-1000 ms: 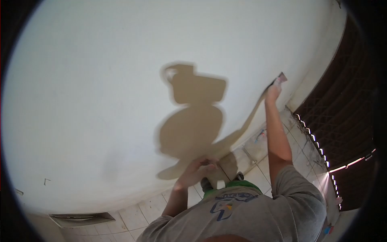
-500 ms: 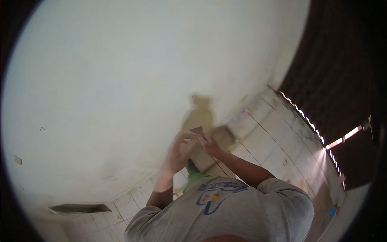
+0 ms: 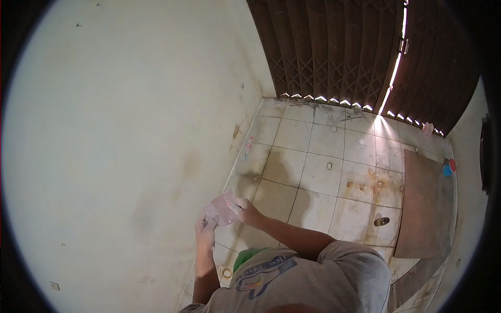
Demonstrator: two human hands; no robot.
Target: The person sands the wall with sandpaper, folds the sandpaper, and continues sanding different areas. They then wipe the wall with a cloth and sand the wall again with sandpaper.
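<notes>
A small pinkish sheet (image 3: 223,207), apparently sandpaper, is stretched between my two hands in front of the pale wall. My left hand (image 3: 205,229) grips its lower left side, fingers partly hidden and whitened with dust. On the opposite edge, my right hand (image 3: 246,212) pinches the sheet between thumb and fingers; pale dust coats these fingertips too. The sheet's face is turned towards me and looks dusty.
The white wall (image 3: 115,146) fills the left side. A tiled floor (image 3: 318,182) runs to a brown folding gate (image 3: 334,52). A brown board (image 3: 425,203), a blue container (image 3: 449,167), a dark oval object (image 3: 382,221) and a yellowish ring (image 3: 226,272) lie on the floor.
My view has swung right, bringing the gate and more floor in. Both hands have kept the sheet; earlier only a dark corner showed above the fingers, now its broad pinkish face shows.
</notes>
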